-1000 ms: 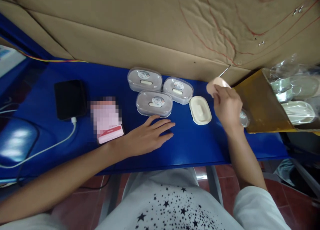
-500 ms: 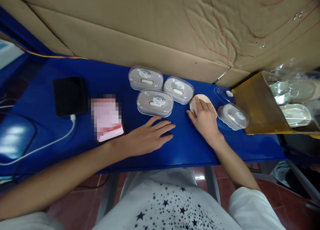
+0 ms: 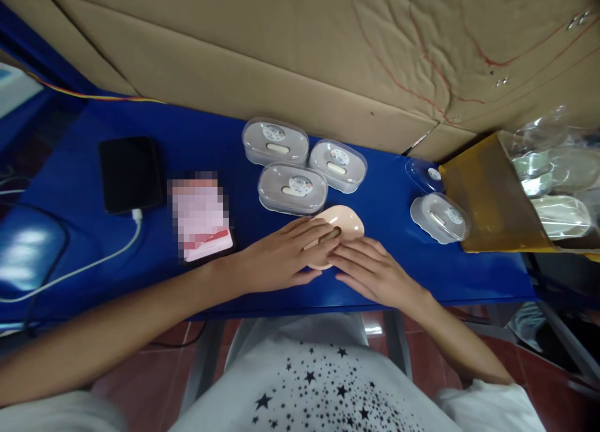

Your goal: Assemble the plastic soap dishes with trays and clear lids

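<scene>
A peach oval dish with a slot in its middle is in front of me, over the near part of the blue table. My left hand has hold of its left side, fingers stretched across the dish towards the slot. At the near right rim, my right hand also grips it, the fingertips of both hands meeting. The fingers hide much of the near rim. Just beyond the dish stand three grey oval boxes under clear lids, the closest box having a round label and a pale bar.
To the right are another lidded oval box, a loose clear lid and an open carton of plastic-wrapped pieces. On the left lie a black device with a white cable and a blurred pink-screened phone. Cardboard backs the table.
The peach dish has come left and nearer to me with my right hand. My left hand has moved right and up onto it. The lidded boxes have stayed put.
</scene>
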`<action>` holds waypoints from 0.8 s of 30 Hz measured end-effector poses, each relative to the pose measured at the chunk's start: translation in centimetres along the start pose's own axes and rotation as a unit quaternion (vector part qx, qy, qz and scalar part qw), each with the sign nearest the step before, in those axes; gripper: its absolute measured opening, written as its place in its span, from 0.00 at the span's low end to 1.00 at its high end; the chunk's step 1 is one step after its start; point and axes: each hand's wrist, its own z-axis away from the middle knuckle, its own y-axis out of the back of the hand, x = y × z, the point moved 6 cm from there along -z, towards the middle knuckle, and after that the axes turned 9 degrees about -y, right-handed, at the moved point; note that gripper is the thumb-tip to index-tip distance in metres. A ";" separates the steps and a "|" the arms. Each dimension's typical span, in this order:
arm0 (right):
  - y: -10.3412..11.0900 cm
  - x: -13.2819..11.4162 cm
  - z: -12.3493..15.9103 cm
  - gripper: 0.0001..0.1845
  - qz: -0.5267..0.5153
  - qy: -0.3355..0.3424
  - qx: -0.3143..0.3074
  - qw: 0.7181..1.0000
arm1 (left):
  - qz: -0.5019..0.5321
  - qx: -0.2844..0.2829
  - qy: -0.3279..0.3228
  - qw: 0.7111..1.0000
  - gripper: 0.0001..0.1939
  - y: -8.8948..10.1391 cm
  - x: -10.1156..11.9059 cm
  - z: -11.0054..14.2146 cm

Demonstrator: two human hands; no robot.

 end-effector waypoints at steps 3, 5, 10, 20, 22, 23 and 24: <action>0.2 1.9 -0.1 0.31 0.019 -0.025 0.001 0.999 | -0.002 -0.016 0.006 1.000 0.38 -0.1 -0.1 0.1; 0.2 3.2 -0.1 0.28 0.038 -0.043 0.012 0.998 | -0.008 -0.027 0.009 1.000 0.42 -0.1 -0.1 0.1; 0.0 4.2 -0.2 0.20 0.013 -0.041 0.034 0.999 | -0.025 -0.041 0.026 0.999 0.40 -0.4 -0.3 0.1; 10.5 22.1 -0.5 0.29 0.089 -0.357 0.005 0.930 | 0.007 -0.017 0.026 1.000 0.28 0.7 -0.2 0.2; 10.5 26.9 -0.8 0.36 0.089 -0.402 -0.027 0.911 | 0.021 -0.006 0.028 0.999 0.27 0.7 -0.3 0.3; 10.2 28.7 -0.9 0.37 0.086 -0.419 -0.041 0.903 | 0.028 -0.001 0.027 0.999 0.28 0.6 -0.4 0.4; 10.1 30.0 -1.1 0.37 0.083 -0.429 -0.045 0.898 | 0.035 0.003 0.026 0.999 0.28 0.6 -0.4 0.4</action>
